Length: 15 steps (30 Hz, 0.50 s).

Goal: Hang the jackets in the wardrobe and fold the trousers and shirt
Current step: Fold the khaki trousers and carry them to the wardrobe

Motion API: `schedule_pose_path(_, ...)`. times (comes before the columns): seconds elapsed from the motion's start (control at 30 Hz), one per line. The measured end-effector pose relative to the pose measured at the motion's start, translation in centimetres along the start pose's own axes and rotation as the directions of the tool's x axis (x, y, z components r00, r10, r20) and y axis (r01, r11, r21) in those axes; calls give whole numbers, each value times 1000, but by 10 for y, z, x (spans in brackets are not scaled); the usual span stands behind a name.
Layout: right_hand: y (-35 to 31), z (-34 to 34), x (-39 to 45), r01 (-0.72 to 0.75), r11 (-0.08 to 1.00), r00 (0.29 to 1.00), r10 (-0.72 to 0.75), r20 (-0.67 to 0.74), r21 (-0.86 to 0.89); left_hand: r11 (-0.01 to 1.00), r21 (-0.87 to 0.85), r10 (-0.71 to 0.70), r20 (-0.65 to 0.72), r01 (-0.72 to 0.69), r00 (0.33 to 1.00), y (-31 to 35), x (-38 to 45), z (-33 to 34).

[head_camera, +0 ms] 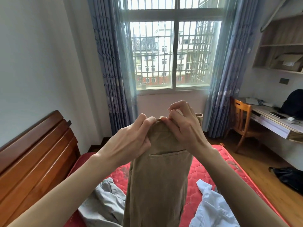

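Tan trousers (157,177) hang with both hands, left (131,135) and right (183,126), pinching the waistband.

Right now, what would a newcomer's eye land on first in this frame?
The tan trousers, held up mid-frame, with the left hand and right hand both pinching the waistband. Behind them the big barred window glows; below lies the red mattress, with a grey garment left and a white shirt right.
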State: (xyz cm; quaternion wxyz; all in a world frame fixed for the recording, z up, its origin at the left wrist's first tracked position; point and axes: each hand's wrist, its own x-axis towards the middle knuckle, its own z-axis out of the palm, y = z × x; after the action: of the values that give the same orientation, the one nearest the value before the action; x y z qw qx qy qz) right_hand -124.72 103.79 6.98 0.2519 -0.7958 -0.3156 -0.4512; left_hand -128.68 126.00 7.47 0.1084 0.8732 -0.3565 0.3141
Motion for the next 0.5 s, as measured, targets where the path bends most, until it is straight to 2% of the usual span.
schedule_pose_path(0.07,-3,-3,1,-3,1000,999,4,50,-9,998,54,-9,19,8,1000,2,2,6)
schedule_pose_path(0.23,-2,-11,4,51,990,976,-22,217,-131,999,28,-24,16,24,1000,3,1,12)
schedule_pose_path(0.4,23,-25,-4,99,951,864,64,499,-293,999,41,-21,-25,22,999,-4,-3,2)
schedule_pose_path(0.43,30,-26,-5,56,961,844,99,527,-270,998,53,-23,-27,24,999,-8,-4,0)
schedule_pose_path(0.5,39,-29,-5,-88,992,814,125,567,-93,996,83,-31,-17,33,999,-17,-5,-3)
